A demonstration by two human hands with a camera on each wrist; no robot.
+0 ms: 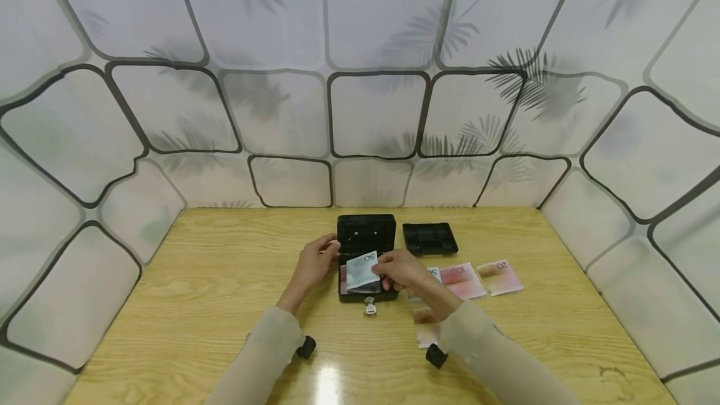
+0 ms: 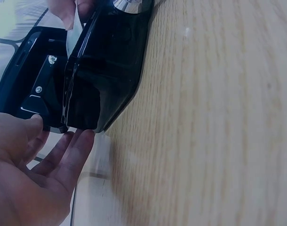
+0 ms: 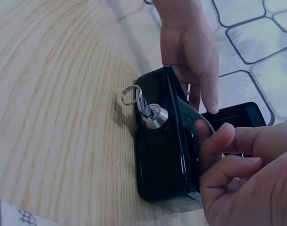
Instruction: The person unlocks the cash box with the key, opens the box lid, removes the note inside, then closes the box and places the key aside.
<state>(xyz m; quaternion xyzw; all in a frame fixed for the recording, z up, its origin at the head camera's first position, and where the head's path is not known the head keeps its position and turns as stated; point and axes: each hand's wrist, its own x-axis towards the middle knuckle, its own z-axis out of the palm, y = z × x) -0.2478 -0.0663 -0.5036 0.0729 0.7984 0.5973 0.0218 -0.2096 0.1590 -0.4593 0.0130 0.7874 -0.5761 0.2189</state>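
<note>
A small black cash box (image 1: 368,297) stands on the table with its lid (image 1: 365,234) raised toward the back. At its left side is my left hand (image 1: 315,262), thumb on the lid's inner edge and fingertips against the box's end (image 2: 84,106). My right hand (image 1: 400,267) pinches a pale green 50 banknote (image 1: 360,272) by its right edge, over the box's opening. Part of a pink banknote (image 1: 344,280) shows inside, beneath the green one. Keys on a ring (image 3: 142,106) hang from the lock (image 3: 155,117) at the front.
A black compartment tray (image 1: 430,239) lies behind and right of the box. Right of my right hand lie a pink 100 note (image 1: 464,281), a 20 note (image 1: 500,277) and another 50 note (image 1: 434,272). One more note (image 1: 427,333) is partly hidden under my right forearm.
</note>
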